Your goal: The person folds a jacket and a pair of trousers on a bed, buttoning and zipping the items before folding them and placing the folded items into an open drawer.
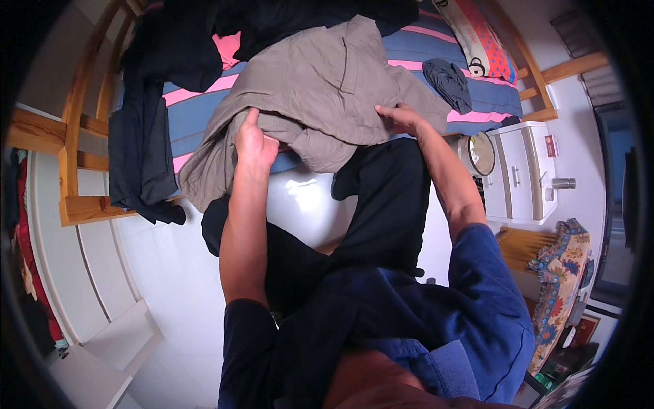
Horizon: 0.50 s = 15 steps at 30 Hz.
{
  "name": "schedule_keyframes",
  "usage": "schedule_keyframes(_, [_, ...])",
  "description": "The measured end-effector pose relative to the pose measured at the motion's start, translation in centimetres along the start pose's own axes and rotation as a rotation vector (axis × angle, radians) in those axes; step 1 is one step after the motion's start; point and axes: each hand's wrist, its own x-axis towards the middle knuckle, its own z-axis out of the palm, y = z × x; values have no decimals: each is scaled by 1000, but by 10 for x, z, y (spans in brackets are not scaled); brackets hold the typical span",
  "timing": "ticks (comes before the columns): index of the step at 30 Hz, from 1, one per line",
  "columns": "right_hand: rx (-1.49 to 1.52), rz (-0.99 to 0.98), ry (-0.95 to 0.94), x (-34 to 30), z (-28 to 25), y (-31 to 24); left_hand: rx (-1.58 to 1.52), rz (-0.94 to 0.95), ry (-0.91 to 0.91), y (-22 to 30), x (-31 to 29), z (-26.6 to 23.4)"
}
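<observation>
A taupe garment [310,75], possibly a jacket or trousers, lies loosely bunched at the bed's near edge, part of it draping over the side. At its left, my left hand [255,142] is closed on a fold, thumb on top and the fingers partly hidden under the cloth. My right hand [402,118] grips the garment's right part, with its thumb side showing and the other fingers tucked out of sight. Between the hands the cloth sags in folds above my knees.
The bed [187,123] has a blue and pink striped cover and wooden rails [68,157]. Black clothes [177,41] are heaped at the far left, dark trousers [143,150] hang over the edge. A rolled dark cloth [447,85], patterned pillow [480,41] and white drawer cabinet [516,170] are right.
</observation>
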Motion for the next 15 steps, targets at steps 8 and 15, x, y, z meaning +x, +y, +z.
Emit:
schedule_keyframes(8, [165,-19,-147,-83,2,-69,45,57,45,19,-6,7])
schedule_keyframes(15, [169,-548,79,-201,41,-313,32,198,102,57,-14,13])
